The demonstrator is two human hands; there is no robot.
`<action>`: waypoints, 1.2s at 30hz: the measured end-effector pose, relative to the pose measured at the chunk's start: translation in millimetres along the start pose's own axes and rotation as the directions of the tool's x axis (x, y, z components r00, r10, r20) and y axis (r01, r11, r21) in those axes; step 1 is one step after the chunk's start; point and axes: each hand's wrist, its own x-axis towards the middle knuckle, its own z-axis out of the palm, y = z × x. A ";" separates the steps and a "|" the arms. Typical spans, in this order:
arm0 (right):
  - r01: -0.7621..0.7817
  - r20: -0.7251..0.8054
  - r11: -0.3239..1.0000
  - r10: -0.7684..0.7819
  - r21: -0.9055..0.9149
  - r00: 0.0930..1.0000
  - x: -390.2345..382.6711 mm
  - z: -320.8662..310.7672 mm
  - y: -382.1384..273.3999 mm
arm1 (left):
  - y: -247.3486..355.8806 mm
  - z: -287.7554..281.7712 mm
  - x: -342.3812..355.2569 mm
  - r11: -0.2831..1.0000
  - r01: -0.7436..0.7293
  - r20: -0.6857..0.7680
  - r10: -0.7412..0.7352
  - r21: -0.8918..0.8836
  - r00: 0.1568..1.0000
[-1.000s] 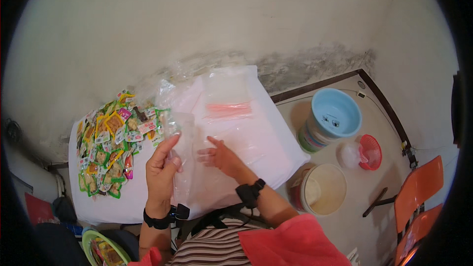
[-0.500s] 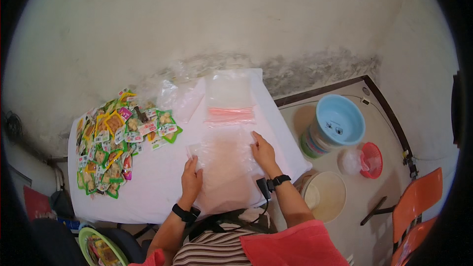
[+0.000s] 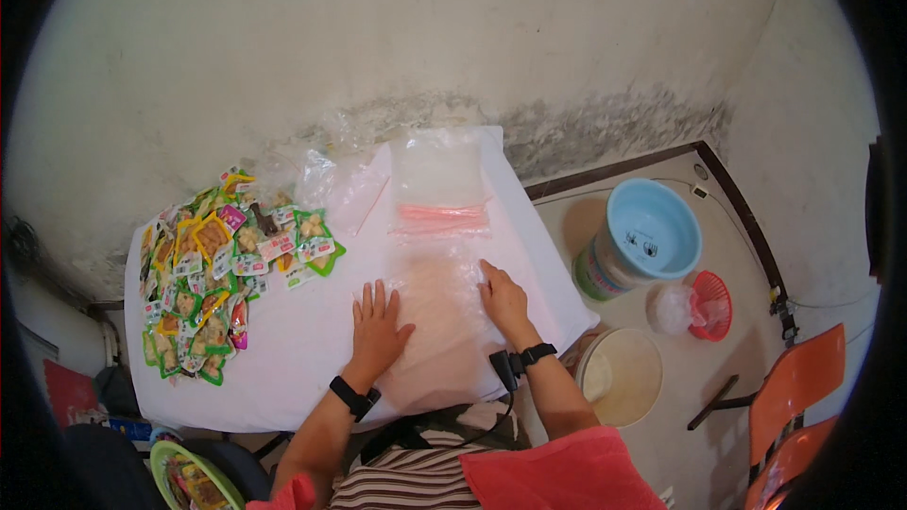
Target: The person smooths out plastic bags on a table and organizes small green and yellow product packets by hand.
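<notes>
A clear plastic bag (image 3: 436, 321) lies spread on the white-covered table in front of me, pinkish where it is see-through. My left hand (image 3: 377, 329) rests palm down by the bag's left edge, open with fingers spread. At the right edge, the fingers of my right hand (image 3: 505, 302) are bent and closed on the bag's side; their tips are partly hidden. Beyond it sits a stack of clear bags (image 3: 436, 170) with pink-red bands (image 3: 440, 219) along the near end. Colourful small food packets (image 3: 208, 274) are heaped to the left.
Crumpled clear plastic (image 3: 319, 175) lies behind the packets. On the floor at right stand a blue basin (image 3: 652, 217) on a container, a red basket (image 3: 715, 307), a pale bucket (image 3: 638, 378) and an orange chair (image 3: 803, 378). A green-rimmed basket (image 3: 168, 453) is at lower left.
My left hand has let go of the bag's left edge and flattened, palm down, with its fingers spread. The bag lies flatter. My right hand has barely moved.
</notes>
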 end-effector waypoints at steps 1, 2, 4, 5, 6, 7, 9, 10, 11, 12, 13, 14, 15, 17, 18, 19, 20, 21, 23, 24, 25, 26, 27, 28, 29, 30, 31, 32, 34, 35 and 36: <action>-0.046 0.075 0.995 0.053 -0.087 0.996 1.3 -3.5 -6.5 | -4.2 4.2 -0.2 1.000 0.002 -0.001 -0.002 -0.003 1.000; -0.084 0.144 0.981 0.110 -0.177 0.983 2.8 -6.4 -13.6 | -8.7 7.5 -0.8 1.000 -0.009 0.034 0.009 0.006 0.999; 0.034 0.229 0.968 0.025 -0.250 0.973 14.5 -7.5 -41.0 | -13.6 10.8 -1.8 1.000 -0.017 0.068 0.016 0.011 0.998; 0.145 0.312 0.938 -0.042 -0.315 0.949 17.5 -5.6 -53.8 | -10.8 10.5 -1.7 1.000 -0.006 0.084 0.005 0.016 0.996; 0.304 0.331 0.906 -0.201 -0.295 0.922 14.1 10.5 -59.4 | -8.6 11.0 -1.8 1.000 0.005 0.099 -0.008 0.023 0.995; 0.458 0.347 0.847 -0.358 -0.269 0.867 10.8 25.7 -63.1 | -8.5 10.6 -3.2 1.000 0.004 0.097 -0.006 0.019 0.995; 0.458 0.459 0.865 -0.330 -0.202 0.825 14.4 34.6 -63.0 | -10.3 13.4 -2.5 1.000 -0.003 0.089 0.003 0.002 0.996; 0.457 0.562 0.880 -0.316 -0.128 0.765 17.0 37.4 -62.2 | -10.4 13.6 -2.8 1.000 -0.002 0.086 0.002 0.001 0.996; 0.460 0.562 0.879 -0.317 -0.130 0.764 20.0 38.0 -58.9 | -10.2 13.9 -3.6 1.000 -0.003 0.092 0.002 0.009 0.996; 0.429 0.540 0.873 -0.252 -0.232 0.803 23.5 36.6 -53.3 | -10.0 14.1 -3.8 1.000 -0.005 0.099 0.003 0.016 0.995; 0.395 0.513 0.858 -0.188 -0.330 0.837 26.2 35.7 -44.8 | -9.1 15.2 -4.6 1.000 -0.002 0.098 0.000 0.013 0.995; 0.355 0.512 0.873 -0.147 -0.336 0.846 29.8 33.9 -35.8 | -9.1 15.0 -5.4 1.000 -0.008 0.073 0.007 0.021 0.997; 0.353 0.513 0.873 -0.144 -0.336 0.846 30.5 33.4 -28.0 | -8.8 15.0 -6.5 0.999 -0.016 0.049 0.014 0.028 0.999; 0.297 0.518 0.892 -0.085 -0.342 0.851 34.6 26.2 -26.9 | -11.9 15.3 -8.1 0.999 -0.020 0.045 0.019 0.028 0.999; 0.279 0.525 0.896 -0.062 -0.346 0.849 36.5 21.6 -25.0 | -13.0 16.2 -8.3 0.999 -0.028 0.039 0.027 0.028 0.999; 0.273 0.528 0.898 -0.054 -0.346 0.848 38.4 16.3 -19.1 | -12.6 17.5 -7.5 0.999 -0.030 0.047 0.029 0.025 0.998; 0.227 0.461 0.871 -0.001 -0.435 0.887 38.6 11.4 -10.9 | -11.6 18.9 -4.7 0.999 -0.028 0.037 0.027 0.031 0.999; 0.175 0.388 0.837 0.048 -0.519 0.921 35.2 8.8 -5.0 | -10.0 19.5 -4.0 0.999 -0.028 0.027 0.027 0.037 0.999; 0.156 0.278 0.828 0.000 -0.539 0.961 25.4 2.8 -14.2 | -8.3 16.0 -0.7 0.999 -0.019 0.050 0.018 0.032 0.999; 0.219 0.286 0.870 -0.094 -0.443 0.953 15.3 8.0 -31.2 | -8.0 15.7 -0.7 0.999 -0.008 0.066 0.006 0.031 0.998; 0.283 0.280 0.897 -0.191 -0.338 0.941 5.4 14.6 -51.1 | -9.3 15.4 -1.8 0.999 -0.012 0.070 0.010 0.031 0.998; 0.350 0.314 0.900 -0.264 -0.261 0.912 -10.0 27.3 -70.1 | -10.8 15.0 -2.0 0.999 -0.003 0.070 0.000 0.053 0.998; 0.417 0.342 0.892 -0.342 -0.175 0.875 -24.9 38.2 -83.4 | -12.2 14.7 -2.7 0.997 0.011 0.070 -0.016 0.077 0.997; 0.409 0.339 0.895 -0.335 -0.176 0.879 -33.4 39.2 -85.2 | -11.3 15.2 -2.9 0.997 0.003 0.075 -0.009 0.077 0.997; 0.354 0.373 0.927 -0.287 -0.125 0.882 -40.0 39.9 -86.0 | -10.5 15.6 -2.7 0.997 -0.007 0.068 0.002 0.078 0.998; 0.296 0.409 0.952 -0.242 -0.074 0.880 -45.0 40.2 -85.9 | -10.0 15.9 -2.5 0.997 -0.017 0.062 0.012 0.079 0.998; 0.293 0.408 0.953 -0.239 -0.073 0.881 -48.7 39.4 -79.6 | -9.7 16.2 -2.1 0.997 -0.024 0.053 0.019 0.080 0.998; 0.275 0.349 0.950 -0.210 -0.148 0.913 -51.9 35.3 -67.0 | -8.6 16.1 -1.4 0.996 -0.027 0.055 0.023 0.081 0.998; 0.214 0.280 0.948 -0.144 -0.236 0.949 -55.1 24.1 -44.1 | -6.8 16.2 -0.5 0.996 0.001 0.093 -0.009 0.089 0.996; 0.213 0.278 0.948 -0.144 -0.236 0.950 -55.4 18.0 -37.1 | -7.1 15.7 -0.3 0.996 -0.001 0.093 -0.008 0.089 0.996; 0.174 0.279 0.948 -0.097 -0.267 0.955 -55.6 12.4 -31.0 | -7.6 14.8 -0.5 0.996 0.010 0.105 -0.019 0.088 0.994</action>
